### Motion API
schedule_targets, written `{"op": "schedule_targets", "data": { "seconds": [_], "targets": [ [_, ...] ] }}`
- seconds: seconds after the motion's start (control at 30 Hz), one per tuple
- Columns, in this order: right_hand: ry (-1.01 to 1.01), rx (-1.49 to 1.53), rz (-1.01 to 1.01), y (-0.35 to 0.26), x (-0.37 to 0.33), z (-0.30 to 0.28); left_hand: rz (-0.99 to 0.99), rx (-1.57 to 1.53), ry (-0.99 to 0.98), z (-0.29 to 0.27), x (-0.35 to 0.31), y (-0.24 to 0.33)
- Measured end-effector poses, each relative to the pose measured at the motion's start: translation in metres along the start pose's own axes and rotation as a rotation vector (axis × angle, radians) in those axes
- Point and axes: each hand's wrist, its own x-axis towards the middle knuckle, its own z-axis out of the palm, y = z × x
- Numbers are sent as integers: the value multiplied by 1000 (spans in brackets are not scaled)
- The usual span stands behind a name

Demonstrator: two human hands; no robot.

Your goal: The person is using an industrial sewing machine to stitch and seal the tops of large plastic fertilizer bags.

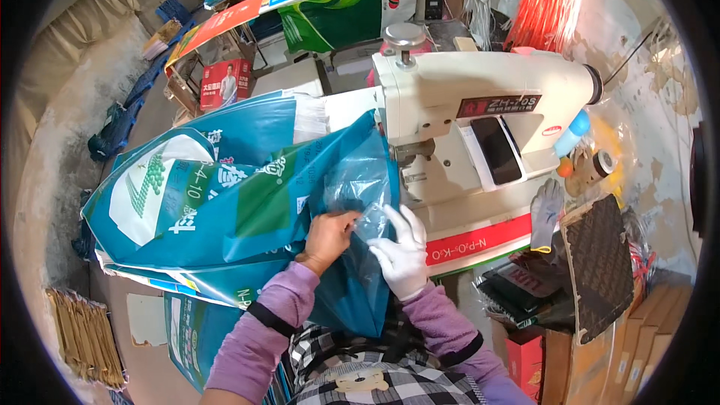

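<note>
Both hands [367, 244] on blue sack [247, 202]

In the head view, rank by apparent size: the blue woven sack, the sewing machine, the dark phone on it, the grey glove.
1. blue woven sack
2. sewing machine
3. and 4. dark phone and grey glove look alike; no ranking.

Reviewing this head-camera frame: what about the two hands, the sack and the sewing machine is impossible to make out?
- Bare left hand: its fingertips are tucked into the clear plastic liner, so its grip is hidden.
- White-gloved right hand: it pinches the liner, but the palm faces away.
- Cream industrial sewing machine: the blue-green woven plastic sack covers the needle area.
- Sack's lower end: behind the purple sleeves.
</note>
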Motion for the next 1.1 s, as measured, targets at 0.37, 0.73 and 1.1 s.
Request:
{"op": "schedule_targets", "data": {
  "seconds": [0.37, 0.73, 1.1],
  "targets": [
    [-390, -182, 13, 12, 24, 1, 54, -485, -215, 8, 13, 15],
    [-513, 64, -229, -18, -133, -40, -306, -495, -281, 39, 33, 23],
    [-744, 467, 648, -30, -126, -20, -330, -59, -49, 55, 32, 21]
  ]
}}
